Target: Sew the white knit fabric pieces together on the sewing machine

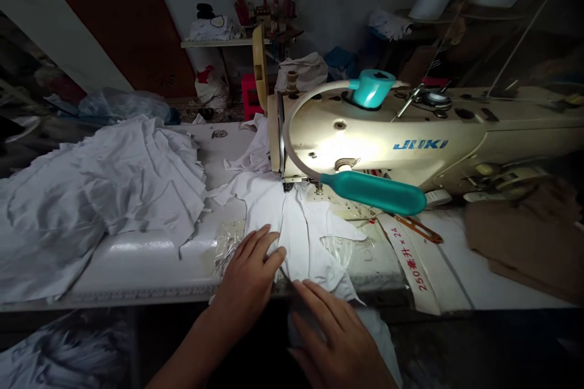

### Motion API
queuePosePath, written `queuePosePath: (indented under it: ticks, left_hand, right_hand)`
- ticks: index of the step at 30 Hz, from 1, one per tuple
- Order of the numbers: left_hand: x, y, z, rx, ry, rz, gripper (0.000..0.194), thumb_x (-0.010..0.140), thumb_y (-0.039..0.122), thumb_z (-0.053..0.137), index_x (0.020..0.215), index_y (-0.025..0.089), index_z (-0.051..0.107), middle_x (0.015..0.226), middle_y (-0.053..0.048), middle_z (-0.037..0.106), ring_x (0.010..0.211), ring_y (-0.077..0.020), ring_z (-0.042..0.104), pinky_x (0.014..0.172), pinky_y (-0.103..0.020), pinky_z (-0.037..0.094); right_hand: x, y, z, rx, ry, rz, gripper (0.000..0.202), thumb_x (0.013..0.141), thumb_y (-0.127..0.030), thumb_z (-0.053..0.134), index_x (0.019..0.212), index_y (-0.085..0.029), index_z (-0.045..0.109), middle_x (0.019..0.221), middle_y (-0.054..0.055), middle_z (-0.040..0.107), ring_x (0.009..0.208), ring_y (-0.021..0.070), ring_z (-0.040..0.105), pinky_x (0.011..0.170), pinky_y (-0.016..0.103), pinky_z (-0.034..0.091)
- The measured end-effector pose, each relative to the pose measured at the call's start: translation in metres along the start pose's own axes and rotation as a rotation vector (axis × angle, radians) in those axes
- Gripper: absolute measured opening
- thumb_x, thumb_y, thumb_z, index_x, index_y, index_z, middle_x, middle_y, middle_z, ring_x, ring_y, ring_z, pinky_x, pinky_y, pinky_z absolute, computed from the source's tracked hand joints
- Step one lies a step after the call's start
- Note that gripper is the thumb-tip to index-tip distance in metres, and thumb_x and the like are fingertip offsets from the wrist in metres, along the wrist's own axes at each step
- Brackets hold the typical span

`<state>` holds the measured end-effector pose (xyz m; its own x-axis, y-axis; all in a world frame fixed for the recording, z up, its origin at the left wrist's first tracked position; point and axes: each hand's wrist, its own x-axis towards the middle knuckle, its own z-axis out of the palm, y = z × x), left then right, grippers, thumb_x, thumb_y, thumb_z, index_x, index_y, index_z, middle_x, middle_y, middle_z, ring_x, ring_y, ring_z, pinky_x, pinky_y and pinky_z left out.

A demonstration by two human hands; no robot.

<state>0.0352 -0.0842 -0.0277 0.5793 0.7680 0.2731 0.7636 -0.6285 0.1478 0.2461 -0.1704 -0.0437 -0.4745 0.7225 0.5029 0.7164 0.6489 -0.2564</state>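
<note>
Leftmost, a pile point(137, 176) of white pieces covers the left end of the table point(150, 261), spilling to its front edge. Next comes the left hand point(250, 270), near the middle of that edge, its fingers laid flat along the left side of the white cloth point(296, 231), with a narrow gap between thumb and forefinger. The cloth runs from under the needle end of the machine point(356, 134) towards the front edge, ahead of both hands. The right hand point(335, 328) is at the edge, fingers bent against the cloth's near end; its thumb is hidden, so I cannot tell how tightly it grips. Further right, the teal lamp point(378, 191) hangs before the machine, an orange tool point(420, 228) lies behind it, and brown fabric point(524, 249) covers part of the table's right side.
</note>
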Motion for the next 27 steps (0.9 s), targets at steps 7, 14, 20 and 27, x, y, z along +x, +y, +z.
queuePosePath:
  ticks: [7,14,20,27]
  left_hand:
    - [0.005,-0.007,0.002,-0.026,-0.013,0.007,0.041,0.078,-0.009,0.045,0.098,0.02,0.067,0.141,-0.013,0.063,0.142,-0.0301,0.053,0.112,-0.049,0.052]
    - [0.009,-0.023,-0.023,0.052,-0.141,0.015,0.041,0.07,-0.012,0.047,0.085,0.02,0.067,0.131,-0.013,0.068,0.14,-0.0354,0.054,0.105,-0.052,0.055]
    - [0.004,-0.001,-0.017,0.018,-0.082,0.053,0.032,0.078,-0.008,0.052,0.087,0.019,0.067,0.128,-0.011,0.067,0.132,-0.0338,0.056,0.105,-0.049,0.054]
    - [-0.012,-0.007,-0.015,-0.127,-0.148,0.068,0.034,0.077,-0.011,0.047,0.084,0.019,0.061,0.114,-0.007,0.063,0.124,-0.0277,0.055,0.098,-0.042,0.055]
  right_hand:
    - [0.052,0.062,-0.021,0.089,-0.129,-0.051,0.041,0.104,-0.024,0.054,0.144,-0.019,0.058,0.143,0.015,0.064,0.14,0.0311,0.053,0.109,0.051,0.051]
    - [0.07,0.101,-0.049,-0.031,-0.389,-0.101,0.039,0.107,-0.04,0.054,0.076,-0.02,0.067,0.074,0.005,0.064,0.077,0.0198,0.063,0.076,0.035,0.047]
    - [0.071,0.076,-0.037,0.049,-0.418,0.004,0.021,0.107,-0.026,0.052,0.098,-0.021,0.07,0.093,0.005,0.07,0.074,0.0161,0.062,0.063,0.029,0.043]
    - [0.086,0.085,-0.009,0.214,-0.343,-0.101,0.015,0.095,-0.014,0.06,0.106,-0.02,0.069,0.12,0.009,0.067,0.105,0.0231,0.06,0.091,0.036,0.051]
